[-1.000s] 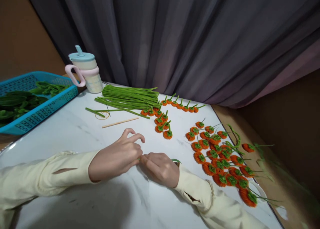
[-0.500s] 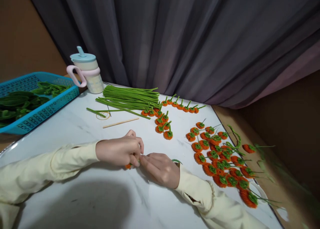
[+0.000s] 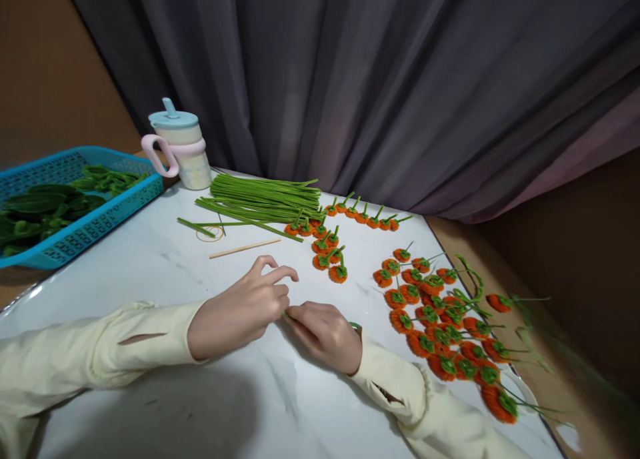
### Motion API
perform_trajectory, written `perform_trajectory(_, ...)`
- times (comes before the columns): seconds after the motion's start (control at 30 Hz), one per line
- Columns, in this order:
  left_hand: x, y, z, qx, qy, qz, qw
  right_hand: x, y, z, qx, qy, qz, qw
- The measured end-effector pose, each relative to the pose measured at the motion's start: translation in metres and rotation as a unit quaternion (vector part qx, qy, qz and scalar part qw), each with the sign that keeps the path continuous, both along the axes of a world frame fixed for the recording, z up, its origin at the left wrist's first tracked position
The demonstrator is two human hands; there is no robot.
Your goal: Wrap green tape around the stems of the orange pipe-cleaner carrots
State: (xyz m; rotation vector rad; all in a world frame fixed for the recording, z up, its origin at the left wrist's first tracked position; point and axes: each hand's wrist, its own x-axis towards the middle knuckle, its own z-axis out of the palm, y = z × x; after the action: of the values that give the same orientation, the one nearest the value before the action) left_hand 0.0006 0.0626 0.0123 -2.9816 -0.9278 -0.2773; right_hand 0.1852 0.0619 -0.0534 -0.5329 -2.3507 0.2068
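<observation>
My left hand (image 3: pixel 243 310) and my right hand (image 3: pixel 323 332) meet over the white table (image 3: pixel 150 265), fingertips pinched together on a small green and orange pipe-cleaner piece (image 3: pixel 286 314) that is mostly hidden between them. My left index finger is raised and curled. A green strand pokes out by my right wrist. Both arms wear cream sleeves. Just beyond the hands lie several finished orange pipe-cleaner pumpkins with green stems (image 3: pixel 330 255).
A bundle of green pipe cleaners (image 3: pixel 260 197) and a thin wooden stick (image 3: pixel 245 248) lie further back. Many more orange pumpkins (image 3: pixel 440 325) cover the right side. A blue basket of green leaves (image 3: pixel 60 205) and a lidded cup (image 3: pixel 180 145) stand at the back left. Grey curtain behind.
My left hand turned over the piece and back, its index finger lifting again. Half a second ago an orange bit showed under it; now it is hidden. The view shifted slightly.
</observation>
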Motion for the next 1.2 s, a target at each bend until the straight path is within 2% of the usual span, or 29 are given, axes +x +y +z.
perform_trajectory(0.2, 0.0017, -0.0007, 0.0007, 0.032, 0.026, -0.033, 0.999, -0.0001, 0.0001, 0.0013, 0.040, -0.014, -0.014, 0.999)
perform_trajectory(0.4, -0.0024, 0.0072, -0.0009, -0.057, 0.004, -0.088, 0.995, 0.0010, -0.0011, 0.0023, 0.114, -0.046, 0.046, 0.991)
perform_trajectory(0.47, -0.0027, 0.0087, -0.0016, -0.056, -0.002, -0.084, 0.995, 0.0012, -0.0006, 0.0023, 0.102, -0.041, 0.041, 0.993)
perform_trajectory(0.6, 0.0004, 0.0058, -0.0049, 0.003, 0.003, -0.043, 0.999, 0.0011, 0.0008, 0.0029, 0.040, -0.020, 0.017, 0.999)
perform_trajectory(0.8, 0.0036, 0.0000, -0.0050, 0.043, 0.032, -0.038, 0.998, 0.0014, 0.0012, 0.0027, -0.019, -0.004, 0.026, 0.999)
perform_trajectory(1.03, 0.0018, 0.0029, -0.0034, 0.024, 0.032, -0.065, 0.997, 0.0012, -0.0006, 0.0002, 0.026, -0.038, 0.001, 0.999)
perform_trajectory(1.2, 0.0011, 0.0056, -0.0024, 0.020, 0.042, -0.106, 0.993, 0.0019, -0.0013, 0.0018, 0.089, -0.055, 0.028, 0.994)
